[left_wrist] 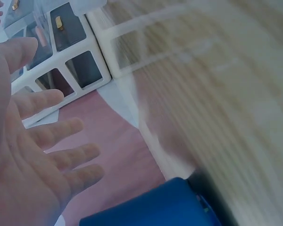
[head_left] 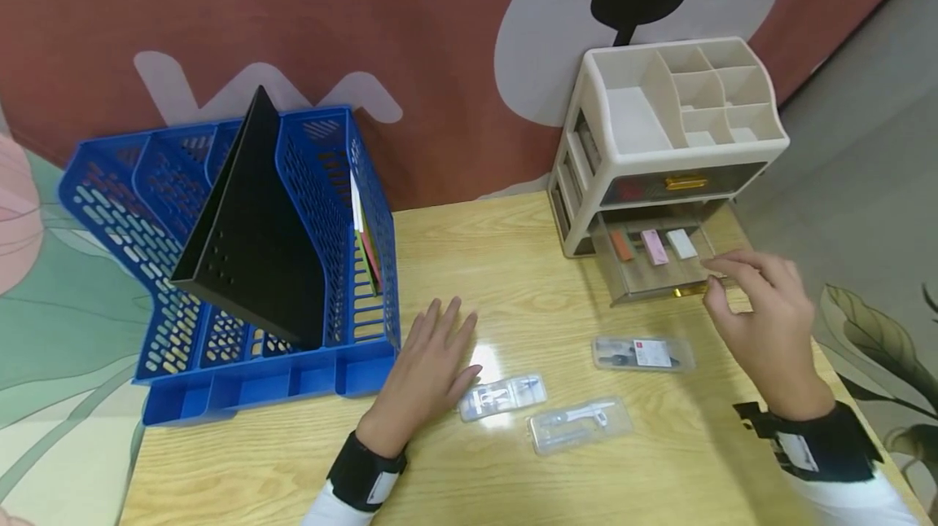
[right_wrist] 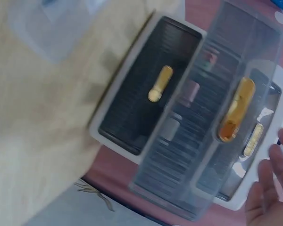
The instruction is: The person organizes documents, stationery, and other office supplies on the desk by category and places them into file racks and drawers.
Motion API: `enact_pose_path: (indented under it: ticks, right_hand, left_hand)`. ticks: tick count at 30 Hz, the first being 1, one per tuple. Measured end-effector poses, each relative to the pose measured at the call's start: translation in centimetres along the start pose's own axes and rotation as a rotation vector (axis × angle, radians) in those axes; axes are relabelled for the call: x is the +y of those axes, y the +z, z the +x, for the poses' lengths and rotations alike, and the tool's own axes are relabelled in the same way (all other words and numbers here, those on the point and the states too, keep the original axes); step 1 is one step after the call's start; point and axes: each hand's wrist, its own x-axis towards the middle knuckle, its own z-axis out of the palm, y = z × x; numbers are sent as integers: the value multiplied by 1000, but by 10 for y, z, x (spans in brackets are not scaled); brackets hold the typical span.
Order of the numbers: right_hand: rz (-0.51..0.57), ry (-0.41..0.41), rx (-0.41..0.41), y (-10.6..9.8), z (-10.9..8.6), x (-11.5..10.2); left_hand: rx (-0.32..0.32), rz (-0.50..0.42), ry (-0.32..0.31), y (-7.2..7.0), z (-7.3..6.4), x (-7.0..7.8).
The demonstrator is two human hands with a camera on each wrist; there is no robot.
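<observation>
My left hand is spread over the wooden table, its thumb beside a small clear plastic case. My right hand hovers at the right front corner of a pulled-out clear drawer, thumb and forefinger apart, with nothing between them. Inside that drawer lie an orange block, a pink one and a white one, which look like erasers. The drawer belongs to a cream desktop organizer with gold handles. Between the hands lie a second clear case and a labelled case.
On the left stands a blue slotted file rack with a leaning black folder and thin coloured booklets. The organizer's top has several compartments. A printed red cloth hangs behind the table.
</observation>
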Motion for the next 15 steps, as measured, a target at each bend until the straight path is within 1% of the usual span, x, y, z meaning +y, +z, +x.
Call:
enact_pose_path:
  ticks: [4, 6, 8, 11, 15]
  right_hand:
    - [27, 35, 82, 5, -11, -2]
    - [11, 78, 97, 6, -17, -1]
    - [2, 142, 108, 8, -23, 0]
    - [7, 288, 81, 8, -32, 1]
    - [71, 512, 56, 11, -39, -4]
  left_hand:
    - [-2, 21, 4, 0, -3, -1]
    - [-6, 25, 4, 0, -4, -1]
    - [-10, 18, -1, 0, -5, -2]
    - [-17, 5, -8, 0, -7, -3]
    - [-11, 8, -5, 0, -9, -4]
